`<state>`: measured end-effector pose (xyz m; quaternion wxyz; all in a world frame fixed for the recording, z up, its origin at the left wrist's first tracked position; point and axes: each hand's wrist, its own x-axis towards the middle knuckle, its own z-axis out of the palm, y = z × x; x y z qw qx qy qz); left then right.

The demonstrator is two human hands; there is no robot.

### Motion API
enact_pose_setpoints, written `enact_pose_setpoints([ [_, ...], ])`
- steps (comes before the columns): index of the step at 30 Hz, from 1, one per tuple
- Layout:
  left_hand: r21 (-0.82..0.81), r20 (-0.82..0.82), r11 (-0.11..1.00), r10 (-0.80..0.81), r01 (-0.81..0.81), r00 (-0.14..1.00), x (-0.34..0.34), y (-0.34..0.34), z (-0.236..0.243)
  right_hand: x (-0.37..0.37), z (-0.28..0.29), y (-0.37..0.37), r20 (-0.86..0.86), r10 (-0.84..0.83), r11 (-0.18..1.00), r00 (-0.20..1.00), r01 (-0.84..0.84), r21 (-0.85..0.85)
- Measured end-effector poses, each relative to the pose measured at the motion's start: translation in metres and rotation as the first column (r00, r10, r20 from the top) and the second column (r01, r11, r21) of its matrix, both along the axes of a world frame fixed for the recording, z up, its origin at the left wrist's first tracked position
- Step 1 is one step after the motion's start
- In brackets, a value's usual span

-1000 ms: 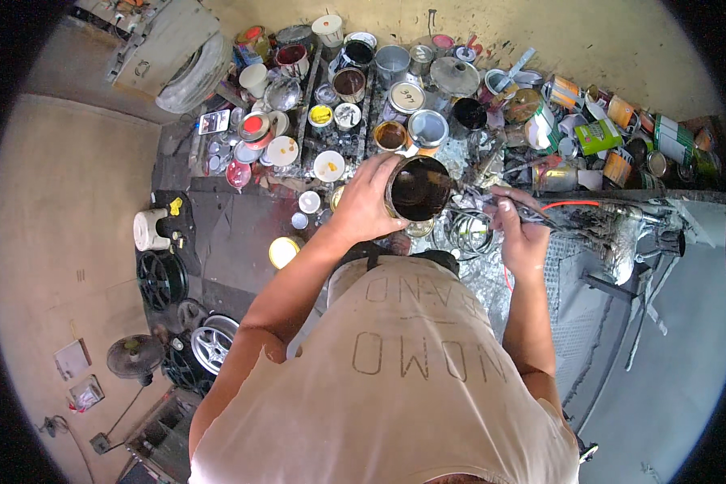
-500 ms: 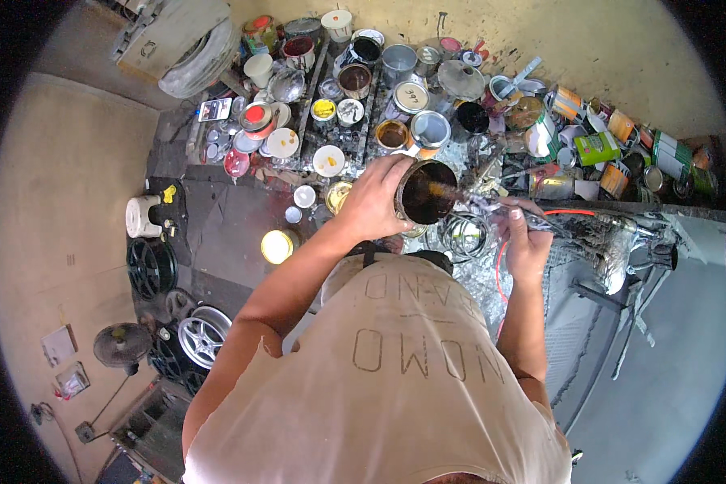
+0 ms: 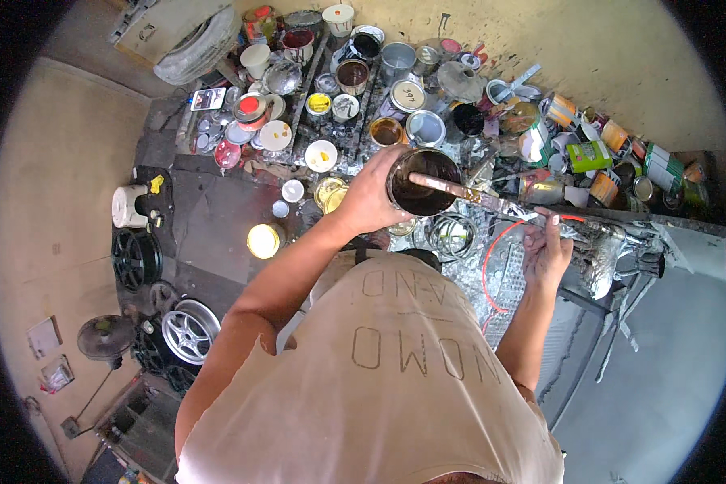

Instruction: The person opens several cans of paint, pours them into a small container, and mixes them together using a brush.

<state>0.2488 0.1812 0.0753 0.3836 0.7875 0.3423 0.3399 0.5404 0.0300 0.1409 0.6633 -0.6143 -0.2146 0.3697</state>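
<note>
My left hand [image 3: 373,198] is wrapped round the side of a paint can [image 3: 411,206], whose open mouth shows a dark brown inside. A long, paint-crusted stirring stick [image 3: 476,195] slants into that mouth from the right. My right hand [image 3: 547,246] grips the stick's outer end, with the index finger stretched along it. The stick's tip rests against the dark inner part of the can; how deep the paint stands cannot be made out.
Open paint tins, cups and lids crowd the bench beyond, including a tin of yellow paint [image 3: 319,104] and a grey-blue tin [image 3: 425,128]. Tipped cans [image 3: 589,156] pile up at the right. A red hose [image 3: 490,252] curves beside my right forearm. Wheel rims [image 3: 190,331] lie at left.
My right hand has moved right and slightly down, and the stick now shows clearly where it was blurred. The can has shifted slightly left in view.
</note>
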Motion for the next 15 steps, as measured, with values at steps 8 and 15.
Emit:
enact_pose_setpoints([
  [8,0.042,0.129,0.999,-0.028,0.023,0.991,0.003,-0.003,-0.008,0.008,0.017,-0.012,0.136,-0.049,0.997,0.990,0.040,0.064],
  [15,-0.021,0.185,0.999,-0.027,0.032,0.982,0.000,-0.006,-0.009,-0.006,0.036,-0.017,0.274,-0.067,0.988,0.959,0.026,0.149],
])
